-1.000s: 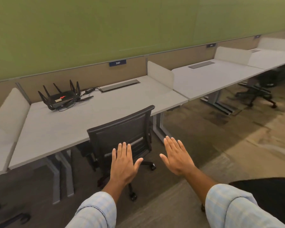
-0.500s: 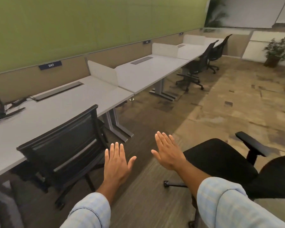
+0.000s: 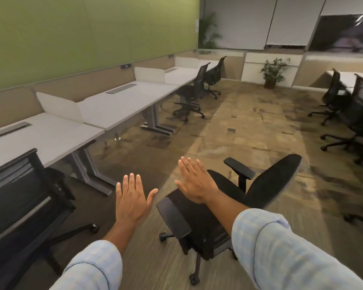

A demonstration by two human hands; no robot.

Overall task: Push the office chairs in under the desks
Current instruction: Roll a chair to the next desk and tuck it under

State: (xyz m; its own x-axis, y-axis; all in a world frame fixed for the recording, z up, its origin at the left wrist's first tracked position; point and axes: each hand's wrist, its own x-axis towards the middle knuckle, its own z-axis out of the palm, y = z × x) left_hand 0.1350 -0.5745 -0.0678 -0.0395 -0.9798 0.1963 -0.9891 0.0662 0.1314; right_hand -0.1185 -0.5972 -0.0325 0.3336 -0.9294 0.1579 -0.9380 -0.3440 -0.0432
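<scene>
both hands flat, empty: left hand over floor, right hand above armchair.

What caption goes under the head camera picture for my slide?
Both open hands, left hand and right hand, hover above an armchair standing away from the desks.

View: single head-worn wide-angle camera
Facing: forward and down, along the worktop row
Near: left hand, right hand, armchair
Far: plant
</scene>
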